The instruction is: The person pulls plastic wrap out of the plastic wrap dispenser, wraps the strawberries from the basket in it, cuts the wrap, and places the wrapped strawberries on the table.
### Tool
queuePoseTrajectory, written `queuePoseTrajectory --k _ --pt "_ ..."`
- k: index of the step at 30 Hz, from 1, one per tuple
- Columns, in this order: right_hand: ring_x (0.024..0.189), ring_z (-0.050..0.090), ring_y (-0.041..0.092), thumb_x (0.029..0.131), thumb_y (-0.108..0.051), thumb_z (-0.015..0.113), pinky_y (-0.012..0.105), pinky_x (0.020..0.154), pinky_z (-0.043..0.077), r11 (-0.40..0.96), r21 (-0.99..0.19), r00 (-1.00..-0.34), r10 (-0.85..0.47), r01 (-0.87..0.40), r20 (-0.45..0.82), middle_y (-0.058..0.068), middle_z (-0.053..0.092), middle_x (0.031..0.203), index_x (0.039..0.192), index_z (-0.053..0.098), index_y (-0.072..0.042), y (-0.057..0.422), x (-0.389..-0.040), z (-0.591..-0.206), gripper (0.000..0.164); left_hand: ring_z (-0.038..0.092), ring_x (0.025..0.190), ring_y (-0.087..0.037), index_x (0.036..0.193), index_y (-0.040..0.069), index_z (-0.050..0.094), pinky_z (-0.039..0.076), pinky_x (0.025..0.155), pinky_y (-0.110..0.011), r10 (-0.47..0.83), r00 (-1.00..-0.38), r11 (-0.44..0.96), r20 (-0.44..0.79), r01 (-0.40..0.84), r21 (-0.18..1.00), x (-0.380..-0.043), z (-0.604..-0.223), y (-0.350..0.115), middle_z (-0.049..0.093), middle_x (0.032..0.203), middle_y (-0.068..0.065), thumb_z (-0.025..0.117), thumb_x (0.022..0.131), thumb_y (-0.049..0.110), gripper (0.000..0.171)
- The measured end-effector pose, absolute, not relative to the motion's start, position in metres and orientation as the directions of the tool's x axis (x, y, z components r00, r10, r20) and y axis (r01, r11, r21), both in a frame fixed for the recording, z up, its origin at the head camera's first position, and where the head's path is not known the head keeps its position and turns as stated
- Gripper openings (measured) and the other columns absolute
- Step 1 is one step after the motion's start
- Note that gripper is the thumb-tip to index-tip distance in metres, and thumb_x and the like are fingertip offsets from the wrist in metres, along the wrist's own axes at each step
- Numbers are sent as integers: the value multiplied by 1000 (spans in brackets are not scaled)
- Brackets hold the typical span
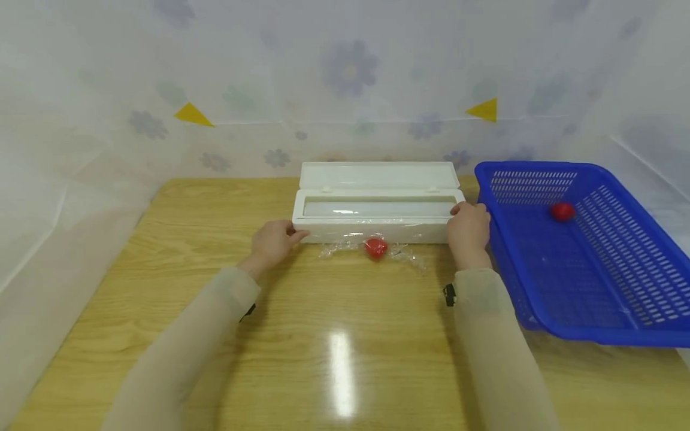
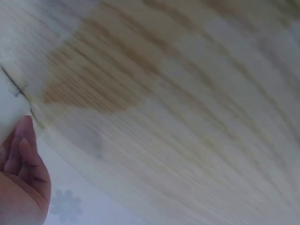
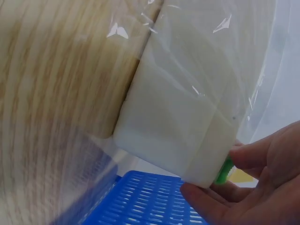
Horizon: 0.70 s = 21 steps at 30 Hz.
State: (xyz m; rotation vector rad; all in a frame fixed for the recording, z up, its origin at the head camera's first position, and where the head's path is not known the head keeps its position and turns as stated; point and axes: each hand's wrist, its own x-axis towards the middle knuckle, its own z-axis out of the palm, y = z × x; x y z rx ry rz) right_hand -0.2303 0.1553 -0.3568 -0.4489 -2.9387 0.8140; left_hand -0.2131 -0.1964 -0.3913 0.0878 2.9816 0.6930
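1. A white cling-film dispenser (image 1: 334, 231) sits near the far edge of the wooden surface (image 1: 291, 347), its long axis parallel to that edge, its lid (image 1: 377, 175) tipped open toward the backdrop.
2. Clear film (image 1: 409, 257) trails along the dispenser's front, around a small red fruit-shaped piece (image 1: 375, 247) about midway between the two hands; neither is clearly nearer.
3. At the dispenser's left end, the left hand (image 1: 272, 241) has a narrow grip, thumb along the front corner.
4. At the right end, the right hand (image 1: 470, 232) grips the corner between thumb and fingers, beside a green tab (image 3: 225, 171); whether the tab itself is pinched cannot be told.
5. Toward the surface's right edge, a blue plastic basket (image 1: 509, 281) holds another red piece (image 1: 563, 211).
6. Behind, two yellow triangles (image 1: 194, 114) mark a flowered backdrop (image 1: 302, 72).
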Motion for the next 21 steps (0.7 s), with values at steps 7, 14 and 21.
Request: queuePoseTrajectory --k 7,14,21 --pt "124 32 49 95 -22 47 62 98 32 909 -414 -997 63 36 50 28 39 136 127 52 -1 155 -221 -354 39 63 79 -21 112 2 62 49 63 -31 68 -985 895 -158 -10 447 -209 -379 -192 68 104 -13 48 94 47 50" --pt "118 40 40 86 -16 64 59 100 29 951 -257 -960 -102 -171 260 19 55 121 96 67 -7 150 -214 -361 14 50 66 -17 92 6 53 37 53 -26 49 -990 897 -130 -13 441 -203 -381 -190 57 79 -6 55 88 45 40" --pt "76 54 31 81 -2 65 46 69 45 921 -161 -897 -288 -355 335 13 62 75 76 63 -4 151 -212 -368 5 58 74 -18 88 8 61 47 64 -31 216 -976 846 9 191 498 -194 -391 -195 64 84 -5 62 88 23 14"
